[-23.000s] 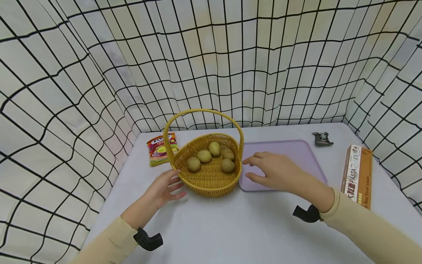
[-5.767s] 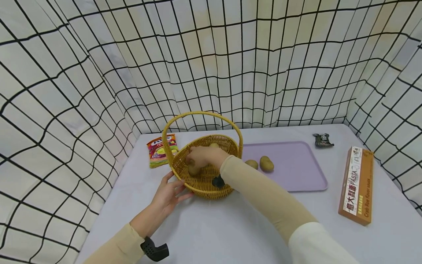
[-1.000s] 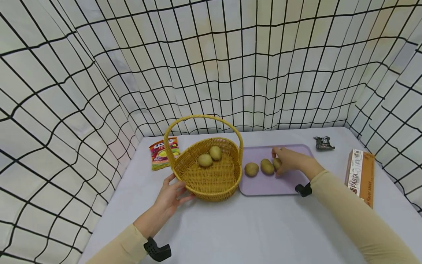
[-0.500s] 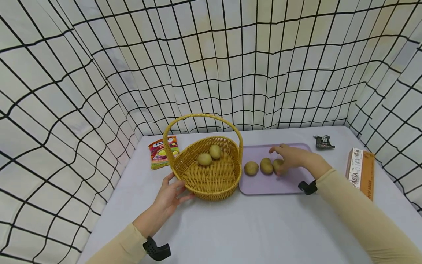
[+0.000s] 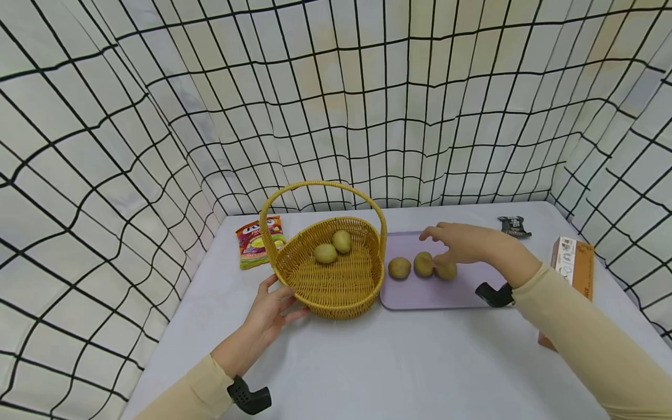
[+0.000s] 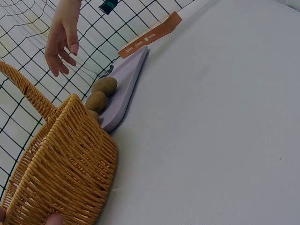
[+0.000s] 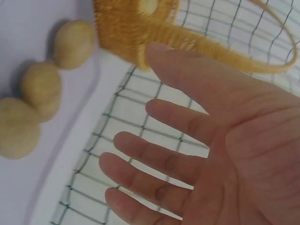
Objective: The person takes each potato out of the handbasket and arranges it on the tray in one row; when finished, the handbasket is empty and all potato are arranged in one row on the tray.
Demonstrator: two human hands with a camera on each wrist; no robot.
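A yellow wicker basket (image 5: 341, 286) with a tall handle stands in the middle of the table, two potatoes (image 5: 325, 253) inside. My left hand (image 5: 268, 315) holds its front left rim; fingertips (image 6: 54, 219) touch the weave in the left wrist view. Right of the basket lies a lilac tray (image 5: 436, 298) with three potatoes (image 5: 399, 268) in a row. Over the right-hand potato (image 5: 446, 271) hovers my right hand (image 5: 467, 242), fingers spread and palm bare in the right wrist view (image 7: 225, 140).
Behind the basket's left side lies a bright snack packet (image 5: 257, 242). A small black wrapped packet (image 5: 514, 226) sits beyond the tray. At right, my sleeve partly covers a pasta box (image 5: 574, 262). Black netting (image 5: 341, 116) over white cloth encloses the table's back and sides.
Three potatoes have passed from the basket to the tray since the oldest frame. Within the last second my right hand lets go of the third one and lifts. The left hand stays put.
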